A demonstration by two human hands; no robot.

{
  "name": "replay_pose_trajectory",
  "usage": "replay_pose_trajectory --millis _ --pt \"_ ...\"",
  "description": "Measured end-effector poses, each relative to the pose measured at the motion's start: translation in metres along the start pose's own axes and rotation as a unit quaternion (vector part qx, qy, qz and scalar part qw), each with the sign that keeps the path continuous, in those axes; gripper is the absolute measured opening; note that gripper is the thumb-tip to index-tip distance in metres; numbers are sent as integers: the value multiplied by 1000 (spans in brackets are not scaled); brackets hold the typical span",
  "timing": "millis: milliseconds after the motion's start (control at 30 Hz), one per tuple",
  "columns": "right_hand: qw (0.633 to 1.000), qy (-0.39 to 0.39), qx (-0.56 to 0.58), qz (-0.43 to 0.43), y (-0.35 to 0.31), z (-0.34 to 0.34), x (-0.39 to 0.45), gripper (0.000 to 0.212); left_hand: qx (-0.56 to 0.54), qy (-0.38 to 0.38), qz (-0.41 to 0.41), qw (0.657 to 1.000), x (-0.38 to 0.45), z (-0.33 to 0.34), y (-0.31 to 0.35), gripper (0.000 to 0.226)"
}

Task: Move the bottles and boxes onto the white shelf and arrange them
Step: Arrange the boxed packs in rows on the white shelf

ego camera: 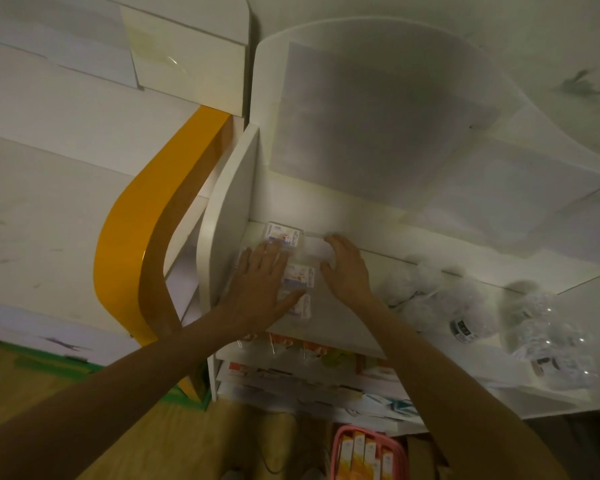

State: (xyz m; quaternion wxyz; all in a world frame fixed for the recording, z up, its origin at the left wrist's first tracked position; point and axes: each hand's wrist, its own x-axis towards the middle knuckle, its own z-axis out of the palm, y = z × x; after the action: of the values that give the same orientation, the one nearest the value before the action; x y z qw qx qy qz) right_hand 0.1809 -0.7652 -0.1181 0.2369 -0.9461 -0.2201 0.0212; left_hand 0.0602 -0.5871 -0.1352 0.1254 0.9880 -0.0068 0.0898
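A row of small white boxes (300, 276) with blue and orange print lies on the top board of the white shelf (354, 306), near its left side wall. My left hand (262, 285) lies flat against the left side of the row, fingers straight. My right hand (345, 268) presses its flat fingers against the right side of the row. The farthest box (284, 233) sits at the back wall. Clear plastic bottles (541, 327) stand on the same board to the right, blurred.
Lower shelf boards hold several flat packets and boxes (312, 355). A pink basket (364, 452) with orange and white boxes stands on the wooden floor below. A white and orange cabinet (136, 237) stands directly to the left of the shelf.
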Motion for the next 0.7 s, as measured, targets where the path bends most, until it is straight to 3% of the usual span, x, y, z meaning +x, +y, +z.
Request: replay_pose_trajectory --millis 167,333,500,700 --pt "999 -28 -35 -15 13 5 24 53 14 -51 -30 998 29 9 -8 90" --pt "998 -11 -20 -53 26 5 32 40 12 -33 -48 998 33 21 -14 90" --pt "997 8 71 18 23 -6 33 32 7 -9 -57 998 32 20 -12 87" --pt "994 88 41 51 18 -6 39 28 -3 12 -65 998 31 18 -12 82"
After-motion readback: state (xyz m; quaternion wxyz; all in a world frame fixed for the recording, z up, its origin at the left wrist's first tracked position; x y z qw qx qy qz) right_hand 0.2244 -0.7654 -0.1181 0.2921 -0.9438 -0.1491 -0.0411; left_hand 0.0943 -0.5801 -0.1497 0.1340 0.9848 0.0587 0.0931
